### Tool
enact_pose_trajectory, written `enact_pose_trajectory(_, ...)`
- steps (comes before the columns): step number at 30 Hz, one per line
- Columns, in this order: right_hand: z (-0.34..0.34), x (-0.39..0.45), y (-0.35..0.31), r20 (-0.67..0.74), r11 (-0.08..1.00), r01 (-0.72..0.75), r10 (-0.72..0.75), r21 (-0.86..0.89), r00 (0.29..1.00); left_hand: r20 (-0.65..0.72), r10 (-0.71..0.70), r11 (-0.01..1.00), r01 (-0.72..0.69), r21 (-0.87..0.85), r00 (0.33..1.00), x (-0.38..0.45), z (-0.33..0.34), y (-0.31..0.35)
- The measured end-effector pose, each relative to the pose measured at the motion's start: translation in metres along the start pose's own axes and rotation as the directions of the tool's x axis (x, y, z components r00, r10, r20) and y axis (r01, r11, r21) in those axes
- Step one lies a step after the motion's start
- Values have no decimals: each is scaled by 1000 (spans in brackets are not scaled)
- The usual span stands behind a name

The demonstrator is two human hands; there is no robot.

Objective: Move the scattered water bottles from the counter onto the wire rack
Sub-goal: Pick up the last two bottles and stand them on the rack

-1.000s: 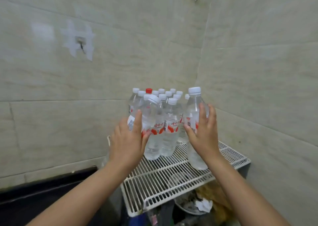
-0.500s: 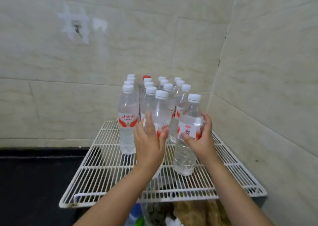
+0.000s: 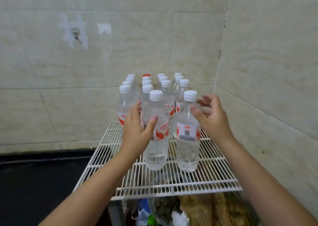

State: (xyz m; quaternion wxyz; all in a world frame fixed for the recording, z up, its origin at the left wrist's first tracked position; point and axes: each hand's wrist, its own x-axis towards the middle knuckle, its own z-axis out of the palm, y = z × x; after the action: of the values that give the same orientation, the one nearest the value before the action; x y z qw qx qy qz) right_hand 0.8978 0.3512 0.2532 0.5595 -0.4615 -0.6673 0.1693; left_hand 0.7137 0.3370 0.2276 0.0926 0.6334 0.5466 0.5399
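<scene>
Release step: your left hand (image 3: 137, 131) clasps a front bottle (image 3: 155, 136) on the wire rack (image 3: 206, 182); right hand (image 3: 212, 117) spread, empty; next, let go.

Two bare forearms, no sleeves, unadorned grips

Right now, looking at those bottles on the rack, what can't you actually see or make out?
- Back-row bottles, head view: only caps show; front bottles hide their bodies, so no sure count.
- Left front bottle: its label is partly covered by the left hand.
- Clutter under the wire rack: blurred, cut by the bottom edge.
- Right hand: contact with the right front bottle unclear.
</scene>
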Motion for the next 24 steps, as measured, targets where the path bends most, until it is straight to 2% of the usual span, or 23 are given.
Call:
enact_pose_trajectory(2,-6,16,-22,31,977,68,-63,-203,998,-3,8,999,-8,34,1000,19,-10,19)
enact_pose_trajectory(5,-11,33,-48,271,830,249,-123,-499,955,98,56,975,-76,207,994,44,-13,44)
enact_pose_trajectory(7,-16,40,-54,496,749,399,-108,-529,862,166,84,939,-134,316,982,52,-14,50)
enact_pose_trajectory(9,-23,42,-58,625,726,460,-54,-510,778,210,118,931,-182,317,971,56,-18,47)
enact_pose_trajectory(10,-26,43,-60,643,718,464,-30,-518,765,229,133,938,-197,286,964,57,-21,45)
enact_pose_trajectory(12,-27,45,-62,612,647,462,10,-607,791,270,148,948,-214,234,951,60,-26,41)
enact_pose_trajectory(15,-20,51,-62,484,407,426,48,-808,874,318,175,944,-250,214,932,63,-28,40)
enact_pose_trajectory(16,-18,52,-60,427,365,378,60,-851,902,326,181,941,-260,218,928,63,-28,41)
enact_pose_trajectory(18,-18,53,-56,304,355,250,104,-901,947,331,184,938,-266,222,925,62,-29,41)
enact_pose_trajectory(20,-25,55,-52,263,393,193,132,-899,956,335,183,939,-266,220,924,61,-29,39)
enact_pose_trajectory(22,-35,56,-50,392,510,250,191,-823,900,338,187,938,-270,218,922,60,-29,39)
enact_pose_trajectory(24,-47,54,-57,547,644,276,264,-713,795,329,199,938,-277,209,923,60,-29,41)
